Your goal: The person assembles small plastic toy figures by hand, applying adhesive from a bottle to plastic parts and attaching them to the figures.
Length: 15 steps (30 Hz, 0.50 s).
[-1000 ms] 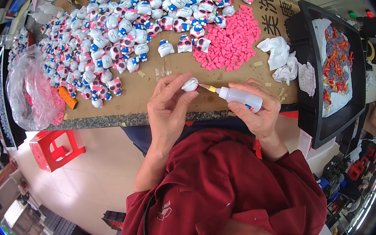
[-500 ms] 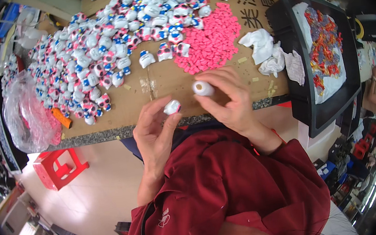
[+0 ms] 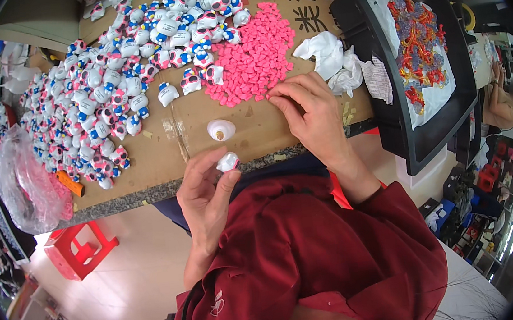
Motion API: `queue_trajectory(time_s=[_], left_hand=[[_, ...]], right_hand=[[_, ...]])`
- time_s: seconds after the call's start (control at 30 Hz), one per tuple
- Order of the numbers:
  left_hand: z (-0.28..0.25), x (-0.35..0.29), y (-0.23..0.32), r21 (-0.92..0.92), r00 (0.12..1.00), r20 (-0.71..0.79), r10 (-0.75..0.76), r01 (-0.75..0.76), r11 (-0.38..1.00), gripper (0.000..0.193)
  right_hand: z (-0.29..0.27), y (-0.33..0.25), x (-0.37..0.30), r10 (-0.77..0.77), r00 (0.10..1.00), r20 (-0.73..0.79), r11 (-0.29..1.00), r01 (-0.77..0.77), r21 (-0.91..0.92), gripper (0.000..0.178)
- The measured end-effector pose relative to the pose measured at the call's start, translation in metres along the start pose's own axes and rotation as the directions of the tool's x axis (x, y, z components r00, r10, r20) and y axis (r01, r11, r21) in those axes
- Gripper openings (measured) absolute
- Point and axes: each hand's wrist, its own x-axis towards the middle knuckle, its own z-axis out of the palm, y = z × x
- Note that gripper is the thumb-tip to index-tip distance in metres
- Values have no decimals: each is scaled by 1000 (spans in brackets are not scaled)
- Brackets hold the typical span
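My left hand (image 3: 204, 187) pinches a small white figurine (image 3: 227, 162) with a touch of pink on it, just over the table's front edge. My right hand (image 3: 310, 107) reaches to the lower right edge of a heap of small pink pieces (image 3: 251, 54). Its thumb and forefinger close on a pink piece there, mostly covered by the fingertips. A white bottle (image 3: 221, 130) with a brownish tip stands on the cardboard between my hands. Several white, blue and pink figurines (image 3: 167, 94) sit singly beyond it.
A large heap of finished-looking figurines (image 3: 94, 102) covers the left and back of the cardboard (image 3: 195, 113). Crumpled white tissue (image 3: 323, 53) lies by a black tray (image 3: 380, 84) of red and clear pieces. At left are a plastic bag (image 3: 18, 179) and an orange tool (image 3: 70, 184).
My right hand has set the white bottle down on the cardboard and moved to the pink heap. My left hand keeps the figurine. The whole view has shifted slightly.
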Motion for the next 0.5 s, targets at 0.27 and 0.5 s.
queue_trajectory(time_s=[0.27,0.5], left_hand=[[8,5,0,67,999,2,37,-37,997,32],[17,8,-4,74,997,-31,66,-64,995,28]], right_hand=[[-5,-2,2,9,993,119,997,-17,73,10],[-19,-29,-11,210,844,493,633,-502,589,9]])
